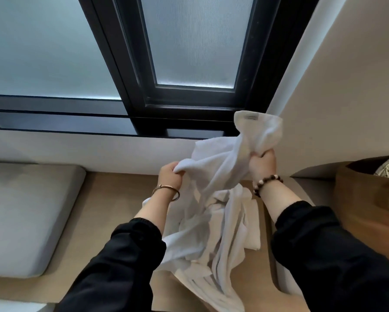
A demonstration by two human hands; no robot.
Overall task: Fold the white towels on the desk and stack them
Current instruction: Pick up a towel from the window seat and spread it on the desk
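Note:
A crumpled white towel (225, 161) hangs in the air between my hands, above the wooden desk (112, 199). My left hand (169, 176) grips its left edge and my right hand (262, 164) clutches a bunch of it higher up, so one corner stands above my fist. Below, more white towels (207, 239) lie in a loose heap on the desk, partly hidden by the hanging towel and my sleeves. A flatter white piece (254, 228) pokes out at the heap's right side.
A grey cushion (24, 217) lies on the desk at the left. A brown rounded container (366, 199) stands at the right, with a patterned object inside. A dark-framed window (189, 52) rises behind the desk, and a pale wall closes the right side.

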